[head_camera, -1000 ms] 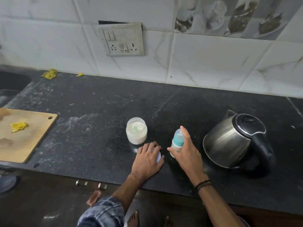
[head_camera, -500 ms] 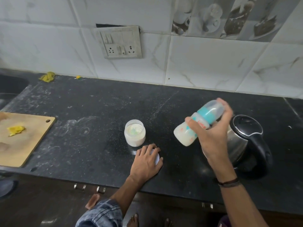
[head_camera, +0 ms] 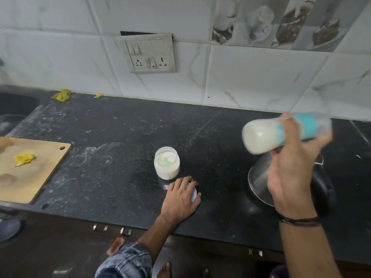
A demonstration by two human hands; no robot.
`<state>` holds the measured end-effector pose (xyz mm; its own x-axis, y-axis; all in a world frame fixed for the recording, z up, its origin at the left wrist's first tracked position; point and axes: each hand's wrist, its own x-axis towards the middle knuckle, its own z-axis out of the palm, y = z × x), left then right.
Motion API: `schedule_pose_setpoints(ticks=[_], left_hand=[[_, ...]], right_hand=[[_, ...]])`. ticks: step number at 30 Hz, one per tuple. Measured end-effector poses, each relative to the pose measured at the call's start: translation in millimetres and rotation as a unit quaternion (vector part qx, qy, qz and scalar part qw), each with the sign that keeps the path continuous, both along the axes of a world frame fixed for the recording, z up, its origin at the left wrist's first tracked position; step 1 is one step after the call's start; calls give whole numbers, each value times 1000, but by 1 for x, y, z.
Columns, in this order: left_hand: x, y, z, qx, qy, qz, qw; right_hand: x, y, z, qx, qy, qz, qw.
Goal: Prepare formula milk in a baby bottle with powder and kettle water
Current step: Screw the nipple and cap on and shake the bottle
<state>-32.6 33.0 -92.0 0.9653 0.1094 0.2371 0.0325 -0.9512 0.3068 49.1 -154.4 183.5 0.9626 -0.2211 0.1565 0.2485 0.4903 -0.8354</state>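
The baby bottle (head_camera: 267,137), milky white and blurred, lies almost sideways in the air above the steel kettle (head_camera: 259,183), gripped by the right hand (head_camera: 291,173). The left hand (head_camera: 181,196) rests with relaxed fingers on a white lid (head_camera: 194,194), near the open powder jar (head_camera: 166,163) on the black counter (head_camera: 120,137).

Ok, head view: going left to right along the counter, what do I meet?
Cutting board → powder jar → baby bottle, gripped in the right hand.
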Motion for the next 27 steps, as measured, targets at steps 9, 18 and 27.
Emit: schedule_pose_setpoints(ticks=[9, 18, 27], left_hand=[[-1, 0, 4, 0, 5, -1, 1000], [-2, -1, 3, 8, -4, 4, 1000], [0, 1, 0, 8, -8, 7, 1000]], right_hand=[[1, 1, 4, -30, -12, 13, 999], [-6, 2, -7, -81, -35, 46, 995], [-7, 6, -5, -49, -17, 14, 999]])
